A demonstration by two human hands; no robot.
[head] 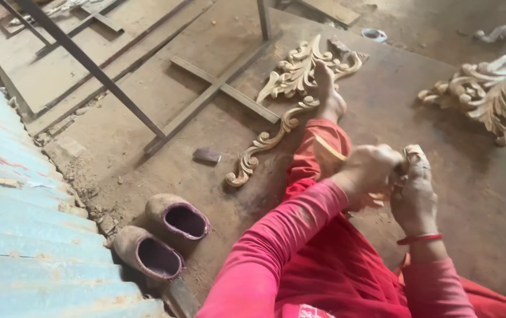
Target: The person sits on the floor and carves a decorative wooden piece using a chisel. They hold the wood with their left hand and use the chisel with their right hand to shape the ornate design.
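Two hands work close together over my red lap. My left hand [368,171] and right hand [413,191] are both curled tight around a small pale carved wood piece [413,154]. My bare foot [326,91] rests on a long curly carved wooden panel [282,112]. Dusty purple shoes [162,235] sit nearby.

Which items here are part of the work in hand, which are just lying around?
In hand:
left hand and right hand, gripping a small wooden piece
long carved scroll under the foot

Lying about:
pair of shoes
second carving
small block
metal frame bars
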